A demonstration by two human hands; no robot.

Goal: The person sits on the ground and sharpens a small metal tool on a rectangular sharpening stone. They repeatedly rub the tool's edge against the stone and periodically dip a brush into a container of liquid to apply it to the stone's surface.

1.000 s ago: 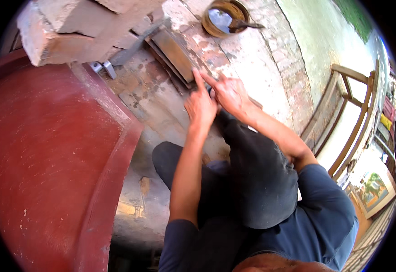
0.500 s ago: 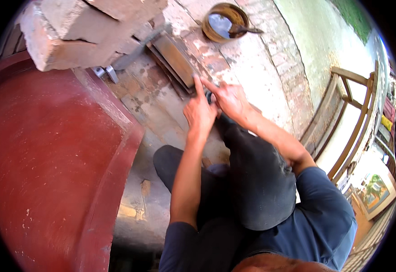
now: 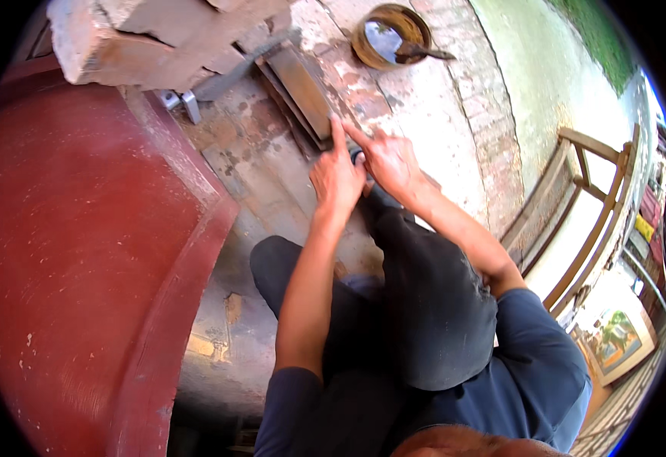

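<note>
Both my hands are close together at the near end of a brown rectangular block (image 3: 300, 87), which looks like a sharpening stone and lies on a dark base on the brick paving. My left hand (image 3: 336, 179) stretches its index finger forward to the block's near corner, with the other fingers curled in. Beside it, my right hand (image 3: 391, 164) points its index finger to the same spot, its other fingers folded. The two fingertips almost meet. Whatever the curled fingers hold is hidden. A small dark shape shows between the hands, too little of it to name.
Beyond the block stands a round bowl (image 3: 363, 55) of water with a dark-handled brush or scoop (image 3: 424, 52) in it. A large red panel (image 3: 81, 251) fills the left side, below stacked bricks (image 3: 158, 46). To the right is a wooden frame (image 3: 538, 194). My knee (image 3: 439, 305) is beneath my arms.
The whole view has shifted slightly, so the bowl and block appear a little farther right and the red panel lower in part. My hands keep nearly the same pose at the block's end.
</note>
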